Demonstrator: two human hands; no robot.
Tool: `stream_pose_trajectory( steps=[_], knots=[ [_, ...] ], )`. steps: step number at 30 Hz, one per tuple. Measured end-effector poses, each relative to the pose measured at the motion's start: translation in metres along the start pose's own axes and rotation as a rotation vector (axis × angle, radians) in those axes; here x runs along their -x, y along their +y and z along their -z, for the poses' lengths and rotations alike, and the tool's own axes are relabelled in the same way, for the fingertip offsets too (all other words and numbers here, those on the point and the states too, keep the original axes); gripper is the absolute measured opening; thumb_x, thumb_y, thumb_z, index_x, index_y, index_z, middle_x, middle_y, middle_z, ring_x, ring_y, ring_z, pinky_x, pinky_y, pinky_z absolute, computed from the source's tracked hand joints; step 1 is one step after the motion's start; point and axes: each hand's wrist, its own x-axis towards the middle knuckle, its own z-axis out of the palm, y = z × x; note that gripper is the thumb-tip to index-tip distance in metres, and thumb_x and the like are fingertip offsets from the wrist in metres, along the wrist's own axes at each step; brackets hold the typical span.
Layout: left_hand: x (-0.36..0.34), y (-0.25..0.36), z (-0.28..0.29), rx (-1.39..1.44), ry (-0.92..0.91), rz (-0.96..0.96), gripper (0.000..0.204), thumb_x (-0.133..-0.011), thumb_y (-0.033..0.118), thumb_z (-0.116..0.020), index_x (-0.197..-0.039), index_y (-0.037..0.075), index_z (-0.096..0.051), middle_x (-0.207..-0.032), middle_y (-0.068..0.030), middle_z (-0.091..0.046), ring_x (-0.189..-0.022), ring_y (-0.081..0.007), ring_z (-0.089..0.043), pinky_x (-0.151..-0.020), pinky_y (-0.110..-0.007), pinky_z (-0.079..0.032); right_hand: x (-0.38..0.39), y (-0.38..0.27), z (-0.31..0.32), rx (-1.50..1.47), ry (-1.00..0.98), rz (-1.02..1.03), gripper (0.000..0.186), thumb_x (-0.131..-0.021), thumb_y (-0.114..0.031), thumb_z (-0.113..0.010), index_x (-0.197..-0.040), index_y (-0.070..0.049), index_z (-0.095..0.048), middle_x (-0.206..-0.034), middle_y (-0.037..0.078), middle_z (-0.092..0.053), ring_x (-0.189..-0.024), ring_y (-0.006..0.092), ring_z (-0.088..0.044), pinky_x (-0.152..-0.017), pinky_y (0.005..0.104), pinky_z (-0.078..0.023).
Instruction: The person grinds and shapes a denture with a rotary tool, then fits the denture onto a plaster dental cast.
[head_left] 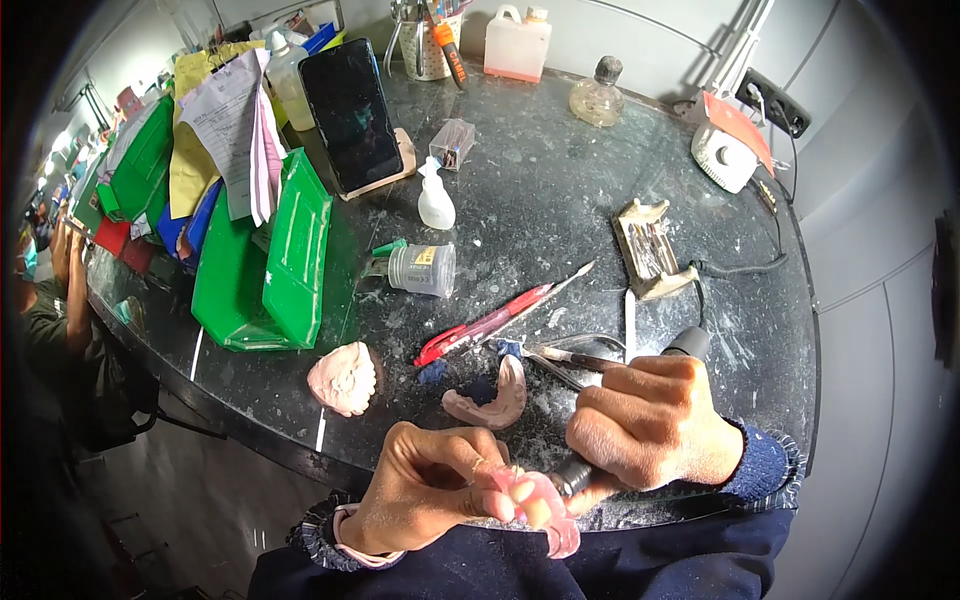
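My left hand (425,490) pinches a pink dental plate (560,530) low in the view, above the table's front edge. My right hand (640,420) is wrapped round a black rotary handpiece (688,342), its nose (574,474) against or very near the plate; the exact contact is hidden. Just beyond my hands lie a pale pink horseshoe-shaped cast (499,403), a red pen (470,328) and several slim tools (560,354). A pink dental model (342,378) sits to the left of them.
On the dark worktop (520,200) stand green bins (300,250) with papers, a phone (350,115), a cup (420,268), bottles (515,50), a tool rest (640,250) and a white device (722,155). A co-worker's arm (77,290) shows at far left.
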Motion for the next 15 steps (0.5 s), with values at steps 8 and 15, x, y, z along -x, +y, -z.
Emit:
stream_pose_trajectory(
  steps=[8, 15],
  knots=[
    [0.0013, 0.0027, -0.0037, -0.119, 0.04, 0.0, 0.014, -0.068, 0.005, -0.076, -0.073, 0.001, -0.064, -0.073, -0.0119, -0.061, -0.066, -0.0195, -0.055, -0.057, -0.029, -0.046, 0.0006, -0.001, -0.0045, 0.023, 0.052, -0.004, 0.05, -0.073, -0.054, -0.064, -0.057, -0.013, -0.04, -0.051, -0.002, -0.035, -0.039, 0.0101, -0.041, -0.036, 0.0235, -0.034],
    [0.0023, -0.0012, -0.0027, -0.031, 0.041, -0.004, 0.015, -0.068, -0.009, -0.071, -0.077, 0.003, -0.068, -0.075, -0.0075, -0.063, -0.072, -0.0117, -0.06, -0.067, -0.024, -0.05, 0.0021, -0.0016, -0.0052, 0.077, 0.075, 0.094, 0.052, -0.073, -0.056, -0.063, -0.057, -0.013, -0.039, -0.052, -0.003, -0.034, -0.04, 0.0094, -0.04, -0.037, 0.0228, -0.033]
  ],
)
